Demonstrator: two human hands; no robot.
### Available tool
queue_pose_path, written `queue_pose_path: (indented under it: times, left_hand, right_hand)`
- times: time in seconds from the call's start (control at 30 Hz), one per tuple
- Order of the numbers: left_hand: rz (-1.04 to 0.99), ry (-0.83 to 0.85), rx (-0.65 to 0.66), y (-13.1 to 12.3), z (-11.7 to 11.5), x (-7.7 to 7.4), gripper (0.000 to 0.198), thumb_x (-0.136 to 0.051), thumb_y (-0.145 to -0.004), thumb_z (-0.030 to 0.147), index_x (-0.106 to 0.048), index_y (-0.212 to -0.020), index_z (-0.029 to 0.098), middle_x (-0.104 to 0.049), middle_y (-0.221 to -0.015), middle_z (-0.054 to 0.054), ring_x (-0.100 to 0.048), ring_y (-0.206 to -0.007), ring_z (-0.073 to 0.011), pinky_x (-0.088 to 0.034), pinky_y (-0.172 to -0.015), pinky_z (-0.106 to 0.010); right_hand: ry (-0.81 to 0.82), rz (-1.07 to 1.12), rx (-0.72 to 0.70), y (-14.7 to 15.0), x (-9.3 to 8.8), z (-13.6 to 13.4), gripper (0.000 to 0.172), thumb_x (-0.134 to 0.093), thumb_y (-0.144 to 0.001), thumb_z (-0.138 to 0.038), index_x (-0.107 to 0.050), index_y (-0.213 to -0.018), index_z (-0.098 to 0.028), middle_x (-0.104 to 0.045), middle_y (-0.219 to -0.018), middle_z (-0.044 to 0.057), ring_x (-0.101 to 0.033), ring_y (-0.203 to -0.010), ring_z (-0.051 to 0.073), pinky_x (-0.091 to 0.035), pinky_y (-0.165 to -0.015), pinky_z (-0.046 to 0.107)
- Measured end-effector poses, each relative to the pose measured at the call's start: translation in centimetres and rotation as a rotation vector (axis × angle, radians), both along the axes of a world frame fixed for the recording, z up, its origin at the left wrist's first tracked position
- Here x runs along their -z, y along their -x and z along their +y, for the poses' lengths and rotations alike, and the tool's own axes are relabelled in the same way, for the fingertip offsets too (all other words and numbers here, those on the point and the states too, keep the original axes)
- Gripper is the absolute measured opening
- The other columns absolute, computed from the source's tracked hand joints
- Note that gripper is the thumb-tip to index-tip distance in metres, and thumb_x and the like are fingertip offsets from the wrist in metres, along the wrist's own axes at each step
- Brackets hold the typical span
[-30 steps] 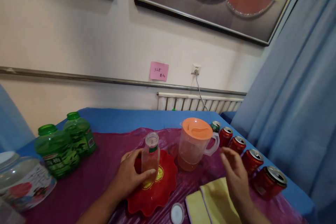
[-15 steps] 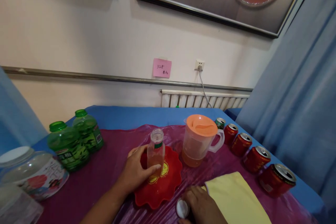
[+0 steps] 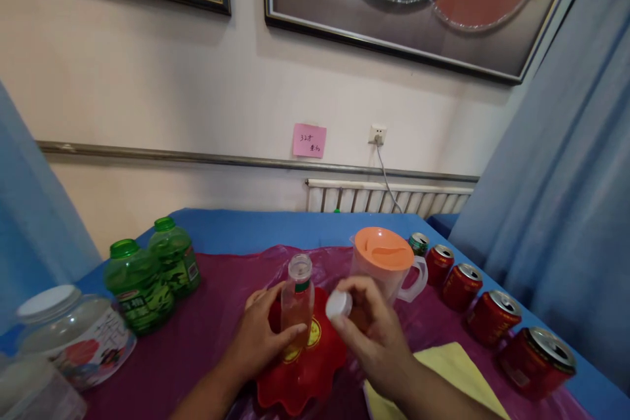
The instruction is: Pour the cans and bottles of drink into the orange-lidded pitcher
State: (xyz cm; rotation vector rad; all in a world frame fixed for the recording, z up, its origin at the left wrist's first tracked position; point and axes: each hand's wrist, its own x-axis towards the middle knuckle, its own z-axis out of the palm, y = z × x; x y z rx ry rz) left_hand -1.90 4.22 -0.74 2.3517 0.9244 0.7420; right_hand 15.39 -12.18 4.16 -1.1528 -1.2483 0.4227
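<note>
Your left hand (image 3: 258, 333) reaches in from the bottom of the frame, its fingers behind one clear bottle (image 3: 298, 295) and its thumb laid across the front, closed around the lower body. That bottle stands upright and uncapped at the lower centre, over one scalloped red dish (image 3: 278, 388). Your right hand (image 3: 381, 338) comes from the lower right, wrist angled inward, thumb and fingers pinched on one white cap (image 3: 338, 304), held just right of the bottle and apart from it. Behind that hand is one pitcher (image 3: 384, 249) with an orange lid; below it, at the bottom right, lies a yellow cloth (image 3: 445, 371). Along the right you have five cans: four red cans (image 3: 492, 320) and one green can (image 3: 418, 245). At the left are two green bottles (image 3: 140, 289) and one white-lidded jar (image 3: 81, 341).
</note>
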Motion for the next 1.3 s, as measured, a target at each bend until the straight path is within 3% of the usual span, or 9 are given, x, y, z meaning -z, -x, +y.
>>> queue_pose_path:
  times: [0.1, 0.2, 0.27, 0.43, 0.63, 0.8, 1.03, 1.3]
  left_hand:
    - [-0.013, 0.025, 0.007, 0.2, 0.0, 0.0, 0.071, -0.079, -0.067, 0.046, -0.059, -0.131, 0.023, -0.067, -0.131, -0.013, -0.056, -0.122, -0.0376, -0.04, -0.107, -0.056]
    - [-0.037, 0.034, -0.008, 0.5, -0.1, 0.4, 0.071, -0.08, -0.065, 0.041, -0.06, -0.131, 0.023, -0.066, -0.131, -0.012, -0.055, -0.122, -0.0378, -0.04, -0.108, -0.055]
    - [-0.052, 0.047, -0.014, 0.6, -0.2, 0.5, 0.071, -0.081, -0.064, 0.036, -0.06, -0.131, 0.023, -0.066, -0.13, -0.012, -0.055, -0.121, -0.0372, -0.04, -0.107, -0.055]
    - [-0.062, 0.09, -0.023, 0.6, -0.4, 0.3, 0.072, -0.082, -0.063, 0.036, -0.061, -0.131, 0.024, -0.068, -0.125, -0.012, -0.056, -0.12, -0.0368, -0.042, -0.107, -0.054]
    - [-0.062, 0.118, -0.022, 0.8, -0.6, 0.7, 0.075, -0.083, -0.062, 0.037, -0.061, -0.132, 0.02, -0.065, -0.128, -0.014, -0.054, -0.123, -0.037, -0.042, -0.109, -0.053]
    - [-0.042, 0.125, -0.037, 0.9, -1.0, 0.9, 0.078, -0.081, -0.059, 0.031, -0.06, -0.133, 0.016, -0.063, -0.133, -0.016, -0.048, -0.131, -0.0392, -0.036, -0.113, -0.058]
    - [-0.068, -0.023, 0.048, 0.9, -1.2, 0.3, 0.072, -0.082, -0.059, 0.038, -0.063, -0.127, 0.027, -0.07, -0.121, -0.009, -0.059, -0.116, -0.0367, -0.045, -0.104, -0.058]
    - [-0.06, -0.112, 0.105, 0.9, -1.8, -0.9, 0.067, -0.083, -0.06, 0.032, -0.061, -0.124, 0.029, -0.073, -0.112, -0.006, -0.066, -0.101, -0.0319, -0.042, -0.106, -0.059]
  right_hand:
    - [-0.121, 0.113, 0.054, 0.5, -1.7, 5.0, 0.027, -0.072, -0.084, -0.031, -0.054, -0.103, -0.025, -0.064, -0.102, 0.003, -0.062, -0.092, 0.019, -0.051, -0.083, 0.032]
    - [-0.151, 0.179, 0.066, 1.1, -1.5, 8.4, 0.025, -0.072, -0.083, -0.033, -0.053, -0.097, -0.024, -0.065, -0.101, 0.003, -0.063, -0.093, 0.018, -0.05, -0.086, 0.033]
    - [-0.141, 0.207, 0.061, 1.6, -0.8, 9.3, 0.024, -0.072, -0.084, -0.033, -0.055, -0.097, -0.023, -0.066, -0.098, 0.002, -0.063, -0.09, 0.018, -0.05, -0.085, 0.033]
    - [-0.106, 0.187, 0.02, 2.0, 0.4, 8.9, 0.021, -0.07, -0.088, -0.032, -0.064, -0.105, -0.022, -0.069, -0.098, 0.003, -0.063, -0.09, 0.018, -0.051, -0.083, 0.032]
    - [-0.138, -0.006, 0.013, 0.8, -0.2, 7.9, 0.027, -0.07, -0.087, -0.026, -0.071, -0.114, -0.027, -0.072, -0.115, 0.004, -0.064, -0.108, 0.021, -0.05, -0.096, 0.034]
    - [-0.158, -0.08, -0.008, 0.5, -0.4, 7.2, 0.028, -0.07, -0.088, -0.025, -0.072, -0.116, -0.027, -0.072, -0.118, 0.005, -0.065, -0.112, 0.021, -0.051, -0.098, 0.034]
    - [-0.173, -0.071, -0.033, 0.6, 0.0, 6.8, 0.029, -0.072, -0.087, -0.026, -0.071, -0.116, -0.029, -0.07, -0.116, 0.004, -0.065, -0.111, 0.021, -0.05, -0.098, 0.033]
    - [-0.141, 0.061, -0.03, 1.1, 1.1, 6.4, 0.033, -0.071, -0.089, -0.031, -0.067, -0.121, -0.028, -0.068, -0.118, 0.005, -0.064, -0.108, 0.022, -0.052, -0.092, 0.033]
